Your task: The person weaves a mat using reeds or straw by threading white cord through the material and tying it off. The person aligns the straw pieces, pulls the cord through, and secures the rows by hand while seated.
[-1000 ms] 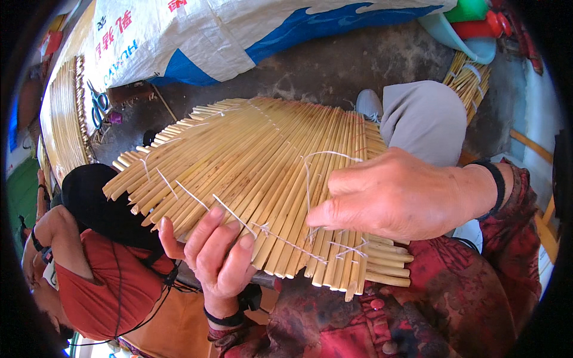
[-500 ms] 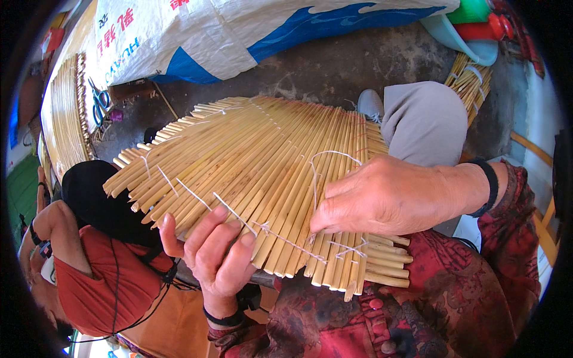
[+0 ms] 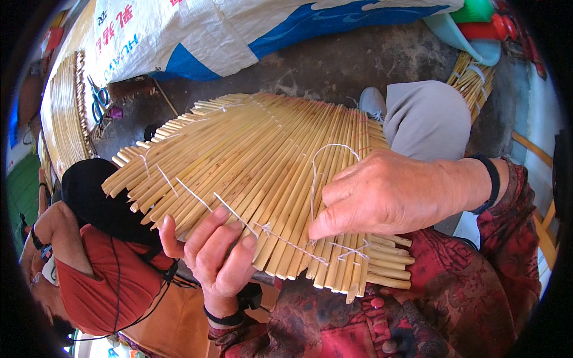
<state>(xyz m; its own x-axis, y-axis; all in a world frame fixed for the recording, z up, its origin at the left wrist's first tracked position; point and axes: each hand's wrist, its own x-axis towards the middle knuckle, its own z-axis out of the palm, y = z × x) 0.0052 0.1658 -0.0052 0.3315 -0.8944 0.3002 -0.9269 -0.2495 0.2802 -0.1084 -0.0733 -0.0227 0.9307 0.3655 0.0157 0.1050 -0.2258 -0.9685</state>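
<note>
A fan-shaped mat of straw-coloured stalks (image 3: 262,173) lies across my lap, bound by rows of white stitching. My left hand (image 3: 218,253) is closed on its near left edge, fingertips showing on top beside a stitch; the thumb is hidden. Over the near right part, my right hand (image 3: 388,194) is closed, thumb and fingertips pressed together at the stalks. White thread (image 3: 314,173) rises from that pinch, loops over the mat and runs back under the hand. Knotted thread ends (image 3: 352,249) lie just nearer me. Whether a needle is in the pinch is hidden.
Beyond the mat lies a white and blue woven sack (image 3: 209,42). Scissors (image 3: 97,100) and another stalk mat (image 3: 62,113) are at the left. A person in an orange-red shirt (image 3: 113,280) sits close on my left. A stalk bundle (image 3: 474,83) and a pale blue basin (image 3: 480,51) stand far right.
My right fingertips have shifted slightly while staying pinched at the same place. The thread loop stands a little higher and narrower. My left hand keeps its hold.
</note>
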